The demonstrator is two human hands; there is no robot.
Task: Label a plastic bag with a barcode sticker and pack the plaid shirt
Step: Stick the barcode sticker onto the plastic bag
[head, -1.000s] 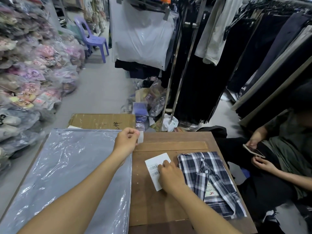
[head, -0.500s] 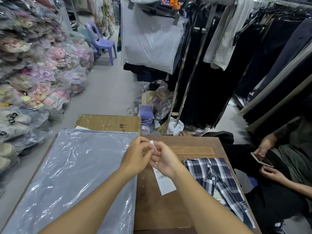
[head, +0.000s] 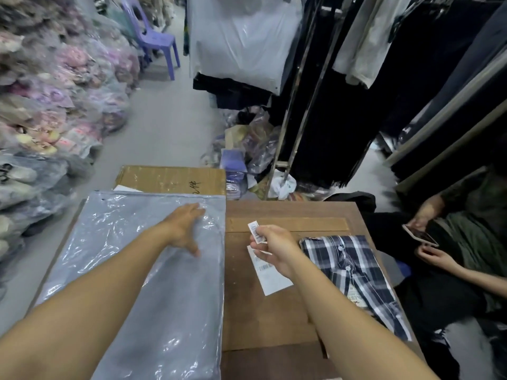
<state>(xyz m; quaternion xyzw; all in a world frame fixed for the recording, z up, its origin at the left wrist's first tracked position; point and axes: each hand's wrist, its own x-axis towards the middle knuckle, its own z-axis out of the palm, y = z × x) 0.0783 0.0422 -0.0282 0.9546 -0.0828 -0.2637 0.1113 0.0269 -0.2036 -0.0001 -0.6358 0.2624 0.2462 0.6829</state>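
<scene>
A stack of clear plastic bags (head: 137, 270) lies flat on the left half of the wooden table (head: 263, 319). My left hand (head: 183, 229) rests on the top bag near its far right corner, fingers spread. My right hand (head: 274, 246) pinches a small white barcode sticker (head: 255, 231) above the table, just right of the bags. Under that hand lies the white sticker backing sheet (head: 271, 278). The folded blue and white plaid shirt (head: 354, 275) with a paper tag lies on the table's right side.
A cardboard box (head: 170, 179) stands beyond the table. Bagged goods (head: 55, 91) pile up on the left, a purple chair (head: 153, 37) behind them. Dark clothes hang on racks (head: 343, 91) ahead. A seated person (head: 452, 237) holds a phone at the right.
My hands were together peeling the sticker off. They have parted: my left hand moved onto the plastic bag, and my right hand keeps the sticker over the table.
</scene>
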